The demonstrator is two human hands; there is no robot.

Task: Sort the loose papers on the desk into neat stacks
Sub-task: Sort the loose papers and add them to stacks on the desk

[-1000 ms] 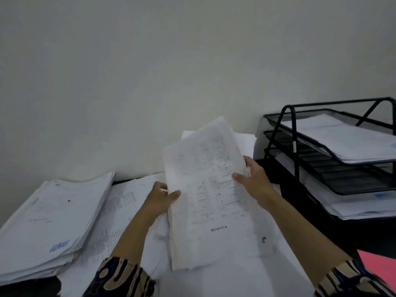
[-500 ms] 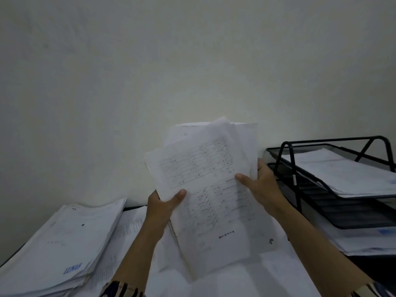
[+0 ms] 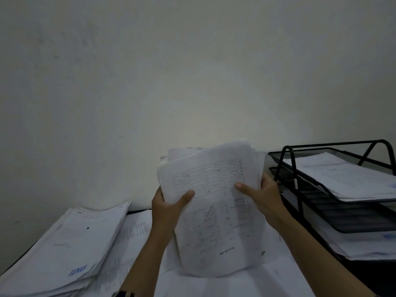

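I hold a bundle of printed papers [image 3: 214, 213] upright in front of me, its lower edge down on the sheets spread over the desk [image 3: 225, 284]. My left hand [image 3: 167, 207] grips the bundle's left edge, thumb across the front sheet. My right hand [image 3: 260, 196] grips the right edge, thumb on the printed table. The sheets in the bundle are uneven, with corners sticking out at the top. A thick stack of papers [image 3: 64, 249] lies at the left of the desk.
A black wire letter tray [image 3: 304, 185] with tiers stands at the right, papers [image 3: 342, 176] on its top tier and more [image 3: 364, 245] at the bottom. A printed sheet [image 3: 130, 239] lies between the left stack and my left arm. A plain wall rises behind.
The bundle has come up from lying tilted back to standing steeper. Both hands kept their grip on its sides. My view has tipped upward, showing more wall.
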